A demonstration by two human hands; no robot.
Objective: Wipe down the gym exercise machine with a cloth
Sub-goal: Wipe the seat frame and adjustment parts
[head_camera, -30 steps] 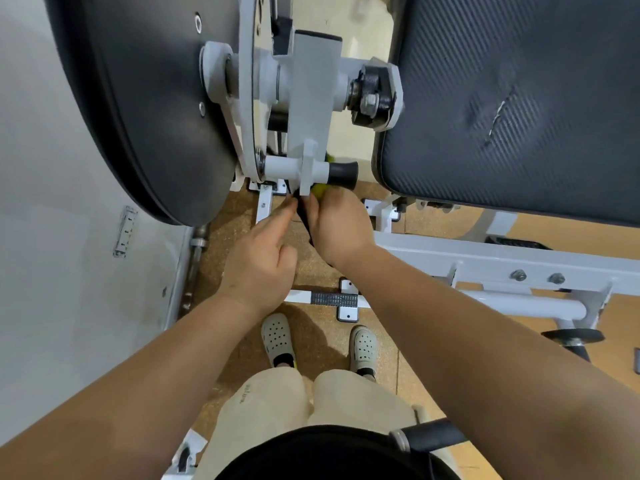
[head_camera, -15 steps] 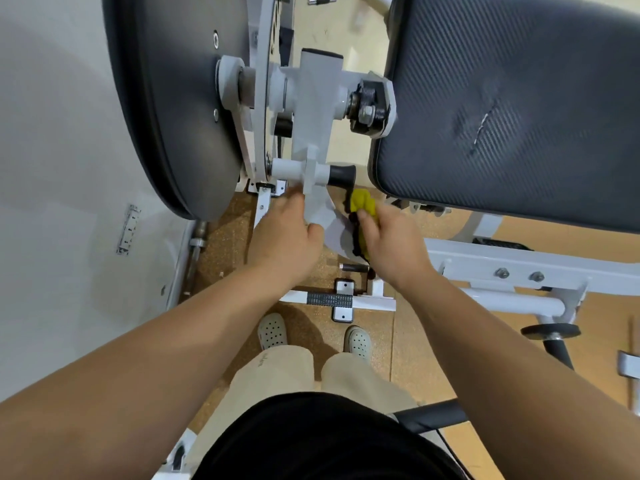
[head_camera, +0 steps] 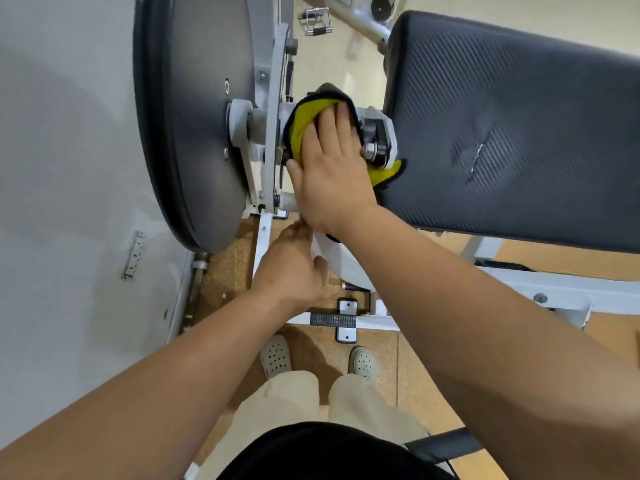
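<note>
Because the machine's pivot (head_camera: 377,136) sits in the narrow gap just beside the black pad (head_camera: 502,116), the right hand (head_camera: 329,168) lies flat with straight fingers, pressing the yellow cloth (head_camera: 304,123) onto that joint so the fabric folds around its bolts. Below the pad's near edge, the left hand (head_camera: 291,268) curls at a white frame part (head_camera: 341,265), probably steadying it; whether it grips anything I cannot tell.

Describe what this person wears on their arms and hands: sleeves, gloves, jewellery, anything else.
The left forearm and right forearm are bare, with no sleeve in view. The left hand and right hand have no gloves, watch, bracelet or visible ring.
</note>
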